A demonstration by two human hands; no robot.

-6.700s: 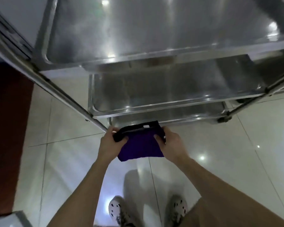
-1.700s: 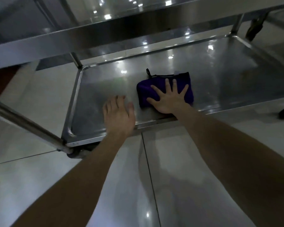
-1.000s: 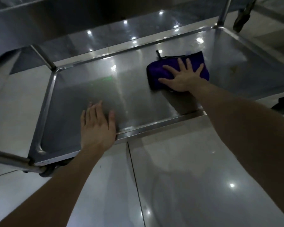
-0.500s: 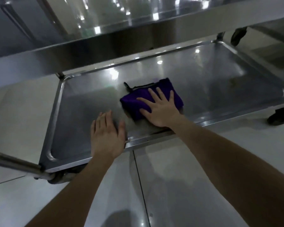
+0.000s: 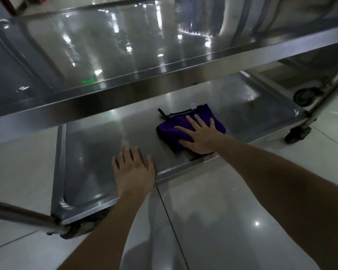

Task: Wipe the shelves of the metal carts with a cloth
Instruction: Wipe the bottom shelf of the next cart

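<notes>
Flat and spread wide, my right hand (image 5: 200, 136) presses down on the purple cloth (image 5: 166, 132). My fingers are straight and apart, and my thumb points to the left. The cloth is folded into a thick pad. It lies on the bottom shelf (image 5: 98, 145) of the metal cart, near the front edge and a bit right of the middle. A black edge runs along the far side of the cloth. A small black loop (image 5: 162, 113) sticks out at its far left corner, and a little white tag (image 5: 193, 104) shows at the far side.

My left hand (image 5: 134, 172) is flat too, with the fingers close together. It rests on the front rim of the same shelf, to the left of the cloth and not touching it.

Over the bottom shelf is the upper shelf (image 5: 125, 55). It is shiny, and many small lights shine back from it. On the right, a dark front wheel (image 5: 298, 134) sits under the shelf corner, and a back wheel (image 5: 302, 97) is behind it. The floor (image 5: 213, 211) has pale, shiny tiles. A metal bar (image 5: 18, 215) comes in from the left and meets the near left corner of the shelf.
</notes>
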